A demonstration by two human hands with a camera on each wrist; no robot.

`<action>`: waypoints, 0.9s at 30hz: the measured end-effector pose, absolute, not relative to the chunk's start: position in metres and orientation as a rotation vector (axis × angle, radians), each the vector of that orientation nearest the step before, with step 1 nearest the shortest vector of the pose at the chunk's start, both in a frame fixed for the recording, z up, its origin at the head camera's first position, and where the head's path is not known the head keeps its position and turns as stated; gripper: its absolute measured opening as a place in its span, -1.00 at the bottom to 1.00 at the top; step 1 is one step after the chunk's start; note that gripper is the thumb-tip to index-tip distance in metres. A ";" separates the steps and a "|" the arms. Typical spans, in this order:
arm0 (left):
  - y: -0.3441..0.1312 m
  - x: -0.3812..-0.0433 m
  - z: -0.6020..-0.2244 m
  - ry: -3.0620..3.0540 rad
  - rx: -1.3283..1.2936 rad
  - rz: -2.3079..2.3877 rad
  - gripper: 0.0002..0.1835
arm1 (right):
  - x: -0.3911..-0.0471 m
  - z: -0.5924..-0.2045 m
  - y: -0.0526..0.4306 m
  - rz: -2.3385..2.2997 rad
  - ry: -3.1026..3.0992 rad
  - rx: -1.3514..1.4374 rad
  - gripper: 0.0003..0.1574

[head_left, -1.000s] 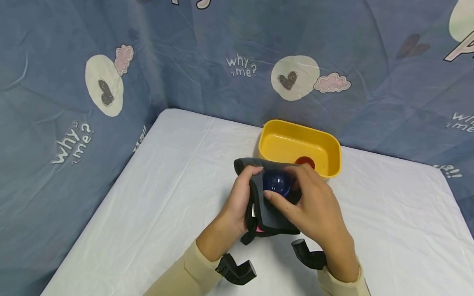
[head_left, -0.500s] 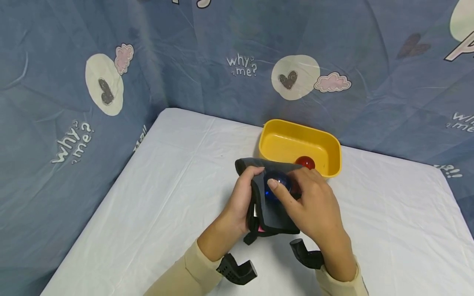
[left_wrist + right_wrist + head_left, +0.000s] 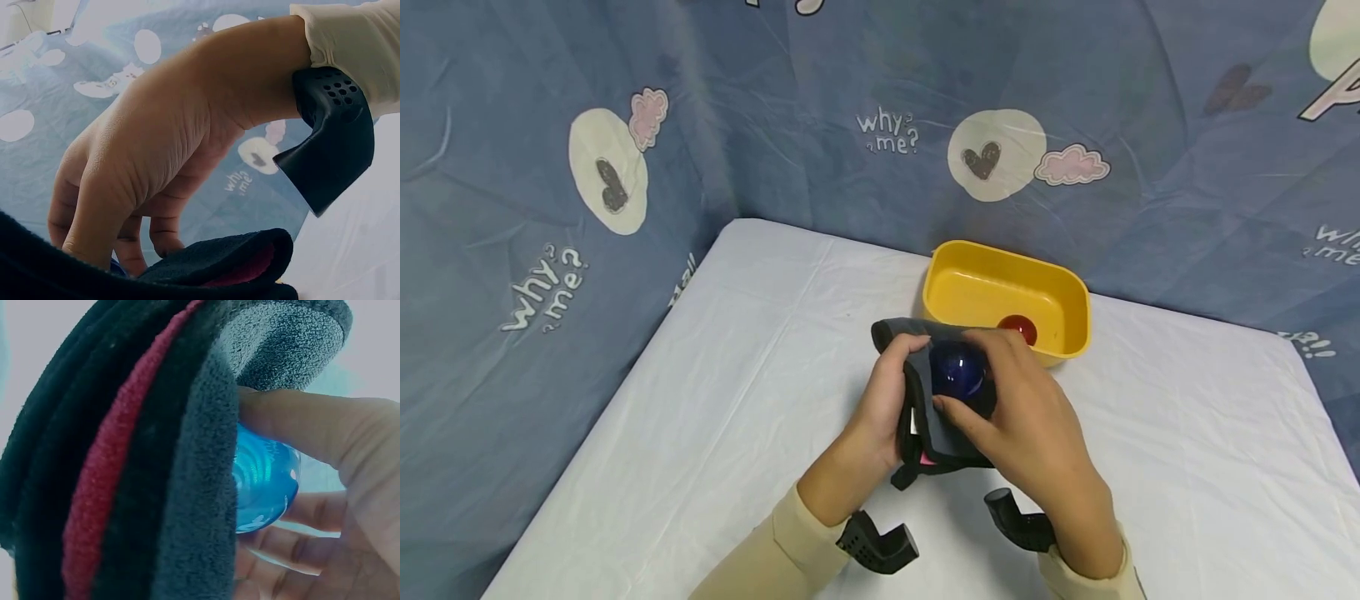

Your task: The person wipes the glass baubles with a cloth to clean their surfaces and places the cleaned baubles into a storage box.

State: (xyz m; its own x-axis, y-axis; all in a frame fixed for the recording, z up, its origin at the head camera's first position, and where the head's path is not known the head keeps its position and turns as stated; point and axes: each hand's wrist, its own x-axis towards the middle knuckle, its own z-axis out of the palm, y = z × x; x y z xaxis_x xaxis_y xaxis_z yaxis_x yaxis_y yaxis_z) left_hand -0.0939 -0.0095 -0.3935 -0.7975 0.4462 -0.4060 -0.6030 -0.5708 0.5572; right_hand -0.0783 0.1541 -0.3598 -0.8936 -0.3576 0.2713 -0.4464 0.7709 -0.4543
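Note:
A folded dark grey cloth (image 3: 955,437) with black edging and a pink inner layer is gripped along its left side by my left hand (image 3: 872,417), thumb on top. Against the cloth's grey face sits a shiny blue ball (image 3: 957,370). My right hand (image 3: 1030,421) holds this ball from the right, its thumb near the lower edge and fingers over the upper right. In the right wrist view the thumb and curled fingers surround the translucent ball (image 3: 262,481), partly hidden by the cloth (image 3: 194,487). The left hand's other fingers are hidden beneath the cloth.
Behind the cloth stands a yellow tray (image 3: 955,250) with a red ball (image 3: 1018,327) near its front. White cloth (image 3: 760,333) covers the table, and a printed blue curtain (image 3: 820,167) rises along the back and left. Black devices (image 3: 880,543) are strapped at both wrists.
Half a second ago the right thumb lay over the blue ball's face; now it is back at the lower edge. The right hand sits slightly further left. The left hand keeps its grip on the cloth.

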 end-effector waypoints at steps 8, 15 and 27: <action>-0.011 -0.092 -0.392 0.979 -0.347 2.364 -0.32 | -0.082 -0.365 0.151 0.799 -2.720 0.594 -0.17; -0.010 -0.093 -0.391 0.975 -0.365 2.357 -0.31 | -0.084 -0.369 0.152 0.768 -2.671 0.599 -0.22; -0.009 -0.091 -0.390 0.931 -0.304 2.347 -0.33 | -0.085 -0.369 0.154 0.782 -2.703 0.522 -0.42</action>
State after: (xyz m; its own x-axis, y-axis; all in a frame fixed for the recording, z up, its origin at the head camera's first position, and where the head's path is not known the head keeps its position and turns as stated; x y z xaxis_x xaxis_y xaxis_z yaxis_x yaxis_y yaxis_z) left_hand -0.0908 -0.0094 -0.3897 -0.7998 0.4404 -0.4078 -0.6002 -0.5812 0.5495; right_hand -0.0854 0.1541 -0.3693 -0.8959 -0.2620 0.3589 -0.4132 0.7882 -0.4561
